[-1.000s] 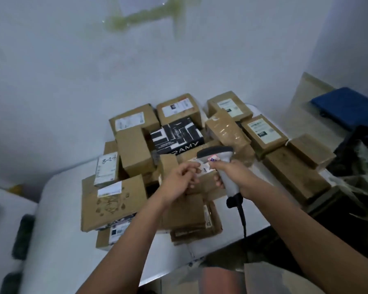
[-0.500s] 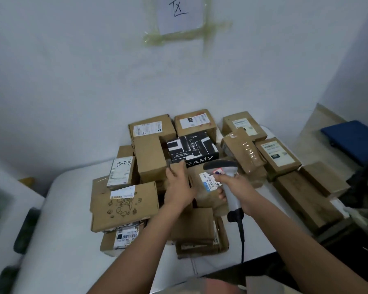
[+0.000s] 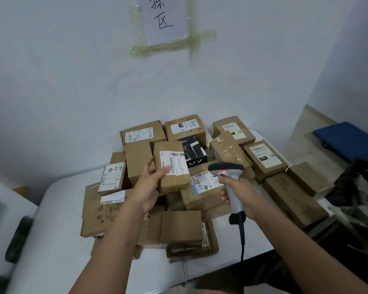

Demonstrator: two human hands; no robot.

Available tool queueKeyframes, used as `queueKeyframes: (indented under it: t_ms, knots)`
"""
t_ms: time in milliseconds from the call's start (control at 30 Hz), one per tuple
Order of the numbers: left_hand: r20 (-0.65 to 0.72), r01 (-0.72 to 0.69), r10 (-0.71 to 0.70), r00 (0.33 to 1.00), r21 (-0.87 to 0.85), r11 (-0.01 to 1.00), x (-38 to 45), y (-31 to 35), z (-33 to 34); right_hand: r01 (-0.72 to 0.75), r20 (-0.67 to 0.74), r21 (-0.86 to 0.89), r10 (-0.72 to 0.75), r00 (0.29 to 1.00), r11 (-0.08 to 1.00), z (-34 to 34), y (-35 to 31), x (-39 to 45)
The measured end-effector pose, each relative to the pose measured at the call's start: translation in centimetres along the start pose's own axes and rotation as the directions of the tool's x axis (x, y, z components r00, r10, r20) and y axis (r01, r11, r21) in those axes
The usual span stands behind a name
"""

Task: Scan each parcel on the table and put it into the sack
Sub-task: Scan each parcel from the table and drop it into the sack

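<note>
the left hand (image 3: 149, 187) holds a brown cardboard parcel (image 3: 171, 166) up above the heap of parcels (image 3: 179, 209) near the middle of the white table (image 3: 51, 240). its thumb lies across the lower left corner of the parcel's white label (image 3: 173, 164), and the other fingers are curled round the parcel's left side and back, so the label faces the camera. the parcel is tilted, its top leaning toward the far edge of the table.

the right hand (image 3: 240, 194) grips the grey handle of a barcode scanner (image 3: 229, 181), fingers wrapped tight round it. the scanner's dark head (image 3: 225, 166) points left, toward the held parcel, just beside its right edge but apart from it. a black cable (image 3: 242, 240) hangs from the handle's base down past the near edge of the table.

the heap spreads from the near edge to the far edge by the wall. a black box with white lettering (image 3: 194, 153) sits behind the held parcel. a box with "8-2-4" handwritten on its label (image 3: 113, 177) stands at the left of the heap. along the right edge lie several flat brown boxes (image 3: 293, 198). a paper sign (image 3: 166, 18) is taped to the wall above. dark plastic (image 3: 359, 198) shows off the table's right edge; i cannot tell if it is the sack.
</note>
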State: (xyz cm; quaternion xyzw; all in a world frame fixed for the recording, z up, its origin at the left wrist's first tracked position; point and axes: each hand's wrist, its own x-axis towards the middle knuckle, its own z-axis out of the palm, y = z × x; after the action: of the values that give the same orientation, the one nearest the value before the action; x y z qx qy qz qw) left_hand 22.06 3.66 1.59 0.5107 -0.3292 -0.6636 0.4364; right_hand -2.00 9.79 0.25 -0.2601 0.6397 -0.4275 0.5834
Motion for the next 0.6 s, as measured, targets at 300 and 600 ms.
queueKeyframes:
  t_ms: [300,600]
  knots:
    - [0.138,0.098,-0.088,0.987,-0.071,0.993,-0.4,-2.0,2.8,0.101,0.030,0.062,-0.103,0.994,0.993,-2.4,-1.5,-1.5]
    - [0.195,0.056,-0.078,0.978,0.119,0.991,-0.2,-2.0,3.6,0.151,0.041,0.021,-0.151,0.988,0.988,-2.4,-2.2,-2.0]
